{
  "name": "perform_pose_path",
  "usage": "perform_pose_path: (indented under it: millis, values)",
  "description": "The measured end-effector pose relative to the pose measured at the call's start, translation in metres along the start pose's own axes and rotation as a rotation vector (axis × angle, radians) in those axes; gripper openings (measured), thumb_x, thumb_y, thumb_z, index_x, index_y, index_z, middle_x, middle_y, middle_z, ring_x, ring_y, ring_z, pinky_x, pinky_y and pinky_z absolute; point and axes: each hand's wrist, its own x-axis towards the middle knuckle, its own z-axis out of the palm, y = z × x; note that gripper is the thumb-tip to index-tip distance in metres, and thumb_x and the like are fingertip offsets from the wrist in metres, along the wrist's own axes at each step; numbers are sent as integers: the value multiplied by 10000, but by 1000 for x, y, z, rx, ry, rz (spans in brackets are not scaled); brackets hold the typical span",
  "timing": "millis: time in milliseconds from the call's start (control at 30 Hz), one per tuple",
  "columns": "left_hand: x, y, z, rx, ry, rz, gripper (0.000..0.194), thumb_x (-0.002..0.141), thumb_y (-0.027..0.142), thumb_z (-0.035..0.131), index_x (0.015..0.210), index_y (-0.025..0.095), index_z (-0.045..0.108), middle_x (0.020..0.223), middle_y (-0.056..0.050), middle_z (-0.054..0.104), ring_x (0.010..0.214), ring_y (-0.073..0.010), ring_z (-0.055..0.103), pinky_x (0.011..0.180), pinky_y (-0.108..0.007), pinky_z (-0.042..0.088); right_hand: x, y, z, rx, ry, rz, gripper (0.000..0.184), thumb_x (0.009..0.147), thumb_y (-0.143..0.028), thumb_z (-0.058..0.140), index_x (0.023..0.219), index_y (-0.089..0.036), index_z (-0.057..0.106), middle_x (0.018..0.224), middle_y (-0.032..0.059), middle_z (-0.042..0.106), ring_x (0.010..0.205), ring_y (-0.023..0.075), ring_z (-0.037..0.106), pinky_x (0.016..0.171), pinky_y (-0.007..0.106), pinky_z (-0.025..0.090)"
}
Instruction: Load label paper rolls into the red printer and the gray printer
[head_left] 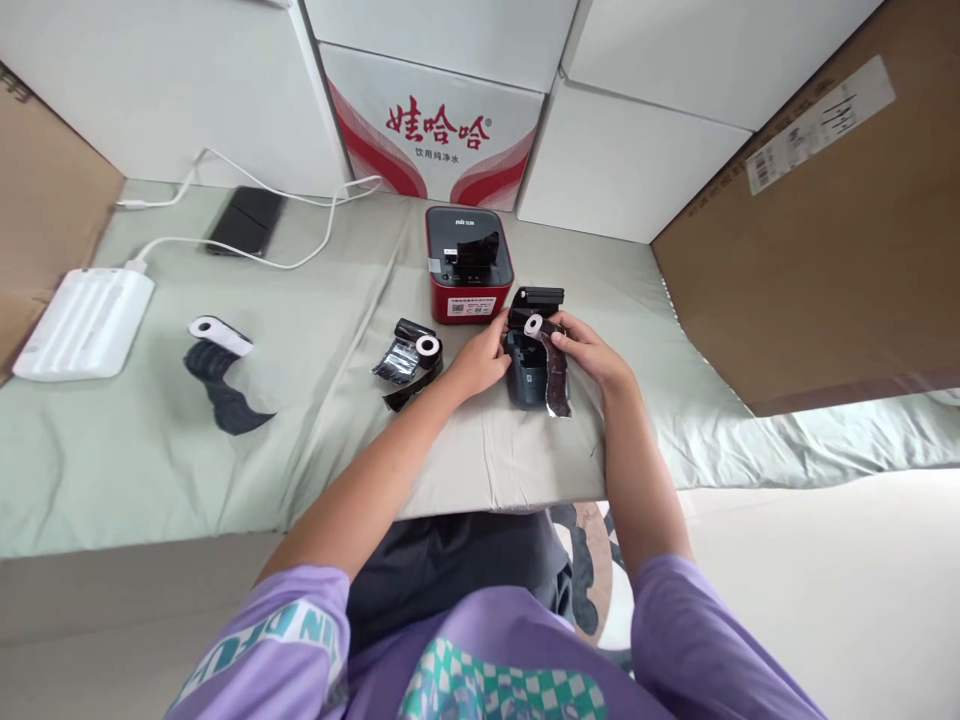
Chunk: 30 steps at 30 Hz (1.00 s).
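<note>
A small dark portable label printer (526, 388) rests near the table's front edge, its lid (537, 298) flipped up. My left hand (484, 358) grips the printer's left side, fingers closed against it. Over the printer's open bay, my right hand (591, 350) pinches a black label roll (556, 372). The roll has a white core, and its loose strip hangs down the printer's right side. To the left of my left hand lie more black rolls (427, 347) with loose strips. Behind the printer stands a red and black box-shaped device (471, 306) with a black strip on top.
At the left lie another roll (219, 335) with a curled dark strip, a white power bank (86, 325) with a white cable (247, 242), and a black phone (247, 220). White cartons (442, 130) line the back; a large brown carton (817, 230) stands right.
</note>
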Motion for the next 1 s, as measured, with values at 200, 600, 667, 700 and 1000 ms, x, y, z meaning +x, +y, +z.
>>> perform_pose_path:
  millis: [200,600,667,700,1000]
  values:
    - [1,0,-1,37,2,-2,894,822,97,556,1661,206,267,1274,-105,707,879,-214,690,924,-401,569,4,9,1,-41,86,-38,413,884,-641,724,1035,-258,687,994,15,676,937,229,619,876,337,501]
    - [5,-5,0,5,20,-18,908,784,72,588,1648,172,328,1288,-123,697,782,-182,669,840,-352,544,20,25,3,378,344,-84,514,685,-665,879,983,-279,717,951,13,737,917,217,706,836,354,602]
    - [5,-6,0,-11,18,-10,903,782,68,587,1643,175,339,1286,-121,700,762,-167,659,822,-336,538,21,28,1,442,373,-88,506,682,-646,887,994,-288,714,990,7,749,962,214,712,822,342,611]
    - [5,-7,0,-20,17,-5,903,780,65,586,1642,177,342,1292,-120,698,754,-159,654,817,-330,538,21,29,0,479,391,-96,508,681,-641,887,1005,-293,710,1025,5,754,992,212,714,811,333,613]
    - [-1,-5,-3,-8,10,-22,879,802,70,563,1645,167,330,1154,-93,732,787,-163,656,845,-335,554,10,33,-6,808,609,-65,412,700,-456,902,954,-312,611,908,-59,709,741,114,662,682,250,595]
